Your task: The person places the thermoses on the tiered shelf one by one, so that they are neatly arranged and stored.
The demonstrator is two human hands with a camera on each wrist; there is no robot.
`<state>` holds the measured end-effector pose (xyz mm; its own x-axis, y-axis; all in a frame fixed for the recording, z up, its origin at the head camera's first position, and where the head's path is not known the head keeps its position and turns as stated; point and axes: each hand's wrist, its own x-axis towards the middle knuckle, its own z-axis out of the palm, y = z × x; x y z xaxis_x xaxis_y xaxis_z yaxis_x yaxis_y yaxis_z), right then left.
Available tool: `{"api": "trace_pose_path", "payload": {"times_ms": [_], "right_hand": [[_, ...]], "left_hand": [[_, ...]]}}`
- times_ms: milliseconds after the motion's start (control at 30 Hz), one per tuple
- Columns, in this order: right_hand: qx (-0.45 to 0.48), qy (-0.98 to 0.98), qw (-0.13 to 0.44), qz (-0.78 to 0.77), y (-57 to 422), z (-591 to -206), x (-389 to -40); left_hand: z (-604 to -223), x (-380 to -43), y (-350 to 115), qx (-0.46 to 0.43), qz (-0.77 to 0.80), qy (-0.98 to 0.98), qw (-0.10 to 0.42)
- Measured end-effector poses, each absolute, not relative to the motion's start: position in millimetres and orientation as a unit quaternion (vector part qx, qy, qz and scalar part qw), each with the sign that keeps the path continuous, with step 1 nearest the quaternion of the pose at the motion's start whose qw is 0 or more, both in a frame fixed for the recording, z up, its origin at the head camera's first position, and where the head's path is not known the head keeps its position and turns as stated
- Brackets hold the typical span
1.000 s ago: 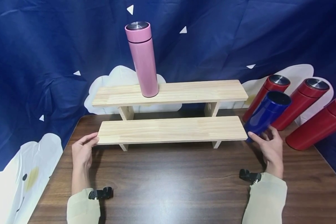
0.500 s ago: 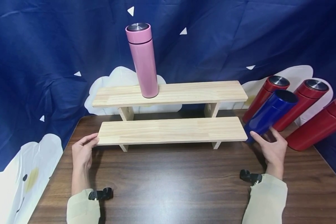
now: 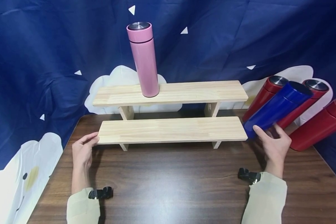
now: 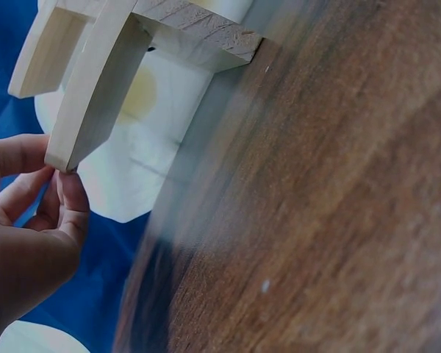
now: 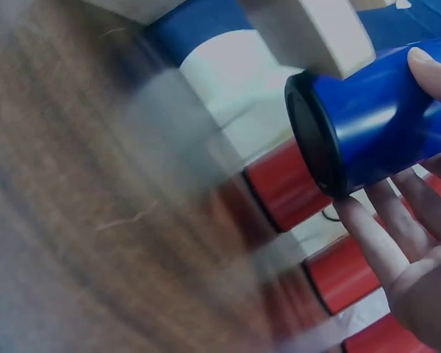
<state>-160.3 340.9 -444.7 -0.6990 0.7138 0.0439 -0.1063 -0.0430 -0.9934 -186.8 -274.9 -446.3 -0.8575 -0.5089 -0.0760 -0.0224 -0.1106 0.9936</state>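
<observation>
My right hand (image 3: 275, 146) grips a blue thermos bottle (image 3: 277, 107) low on its body, with the thumb on the near side. The bottle leans to the right, and in the right wrist view its dark base (image 5: 316, 136) hangs above the table, beside the end of a board. At the left, my left hand (image 3: 82, 152) pinches the end of the lower board of a two-tier wooden shelf (image 3: 170, 130) between thumb and fingers. In the left wrist view the fingertips (image 4: 73, 184) lie against the underside of that board (image 4: 95, 88).
A pink thermos bottle (image 3: 144, 62) stands on the upper board (image 3: 196, 91). Three red thermos bottles stand at the right, one (image 3: 308, 124) nearest the table's right edge. A blue cloth (image 3: 58, 37) with white shapes hangs behind the brown table (image 3: 168, 180).
The blue bottle has risen and tilted further to the right in my right hand, which has shifted slightly right and up. My left hand and the shelf have stayed put.
</observation>
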Motion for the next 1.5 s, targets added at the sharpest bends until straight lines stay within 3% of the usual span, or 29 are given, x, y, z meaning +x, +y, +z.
{"api": "trace_pose_path", "payload": {"times_ms": [200, 733, 1000, 1500], "right_hand": [[-0.206, -0.639, 0.335, 0.661, 337, -432, -158], [-0.196, -0.737, 0.358, 0.538, 319, -402, -154], [-0.171, -0.722, 0.351, 0.571, 285, -396, -169], [-0.104, -0.671, 0.397, 0.617, 244, -384, -178]], "left_hand": [[-447, -188, -274, 0.204, -0.714, -0.647, 0.170], [-448, -189, -271, 0.206, -0.718, -0.643, 0.166], [-446, -186, -272, 0.204, -0.735, -0.622, 0.178], [-446, -187, -275, 0.206, -0.736, -0.622, 0.172]]}}
